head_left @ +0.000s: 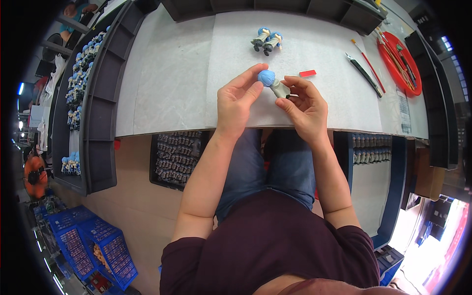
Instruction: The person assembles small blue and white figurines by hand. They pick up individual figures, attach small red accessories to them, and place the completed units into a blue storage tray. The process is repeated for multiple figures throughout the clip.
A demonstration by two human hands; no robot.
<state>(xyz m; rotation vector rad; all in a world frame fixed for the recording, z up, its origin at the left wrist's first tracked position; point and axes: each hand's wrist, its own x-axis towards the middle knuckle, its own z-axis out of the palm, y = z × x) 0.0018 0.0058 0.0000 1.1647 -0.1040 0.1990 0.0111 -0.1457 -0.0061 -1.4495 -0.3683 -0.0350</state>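
Observation:
Between both hands, above the front of the white tabletop (172,93), is a small toy figurine (280,88) with blue hair and a pale grey-white coat. My left hand (239,97) pinches the blue head between thumb and fingers. My right hand (306,104) grips the lower body, its fingers curled around the coat and legs. The figurine is tilted, head to the left, with its front not visible. Beyond my hands, two similar figurines (267,40) lie side by side. A small red block (307,73) lies just past my right fingertips.
Right of my hands lie a black craft knife (364,73) and a thin red brush (368,64). A red dish (416,87) holds more tools. Dark bins (101,108) border the left and back. Below the table edge are trays of figurines (177,157). Blue crates (110,246) stand on the floor.

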